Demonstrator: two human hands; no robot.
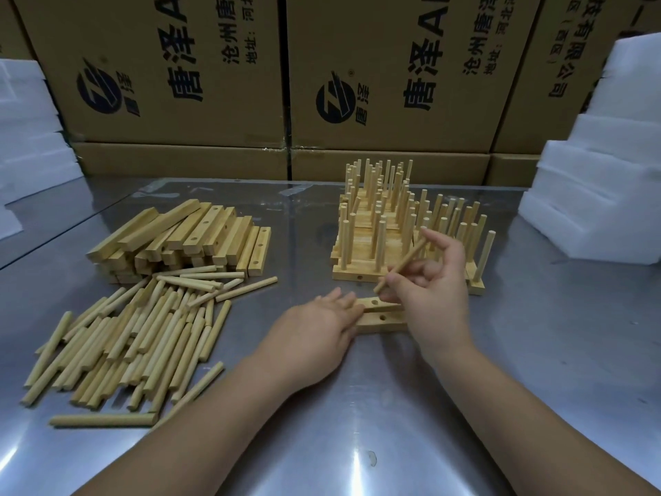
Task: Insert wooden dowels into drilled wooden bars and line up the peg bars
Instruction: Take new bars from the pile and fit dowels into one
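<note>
A drilled wooden bar [381, 322] lies on the metal table in front of me, holes facing up and toward me. My left hand [322, 325] rests flat against the bar's left end, fingers straight. A second dowel [382, 308] lies along the bar's top under those fingertips. My right hand [434, 281] grips a wooden dowel [404, 266], tilted, its lower end just above a hole in the bar. Behind stand finished peg bars [400, 227] in rows, dowels upright.
Loose dowels [136, 334] lie in a heap at the left, with a stack of drilled bars [186, 238] behind them. Cardboard boxes [179, 84] wall the back. White foam blocks [601, 195] stand at the right and at the far left [28, 137].
</note>
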